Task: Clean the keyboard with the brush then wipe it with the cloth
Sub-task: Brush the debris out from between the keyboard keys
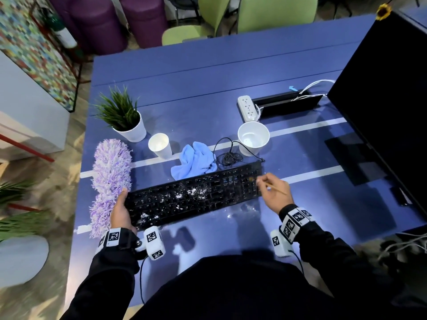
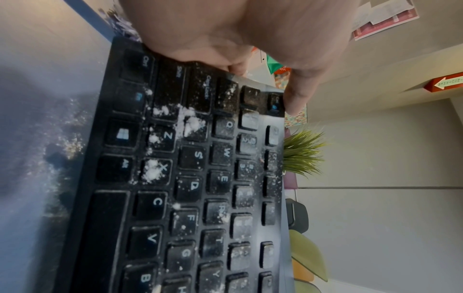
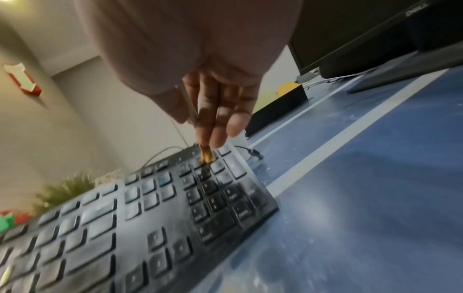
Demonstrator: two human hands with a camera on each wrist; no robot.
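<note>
A black keyboard [image 1: 194,195] dusted with white powder lies slantwise on the blue table [image 1: 208,100]. My left hand [image 1: 121,210] grips its left end, thumb on the top edge near the Esc key [image 2: 274,103]. My right hand [image 1: 275,192] pinches a thin wooden brush [image 1: 276,190] over the number pad; its tan bristles [image 3: 206,156] touch the top keys of the keyboard [image 3: 150,208]. White powder clumps sit on the keyboard [image 2: 188,178] around Z and X. A crumpled light-blue cloth [image 1: 195,160] lies just behind the keyboard.
A purple fluffy duster [image 1: 111,179] lies left of the keyboard. Behind stand a potted plant [image 1: 124,118], a small white cup [image 1: 160,145], a larger white cup [image 1: 253,137] and a power strip [image 1: 248,107]. A black monitor [image 1: 388,88] fills the right. A coiled cable [image 1: 227,155] lies behind the keyboard.
</note>
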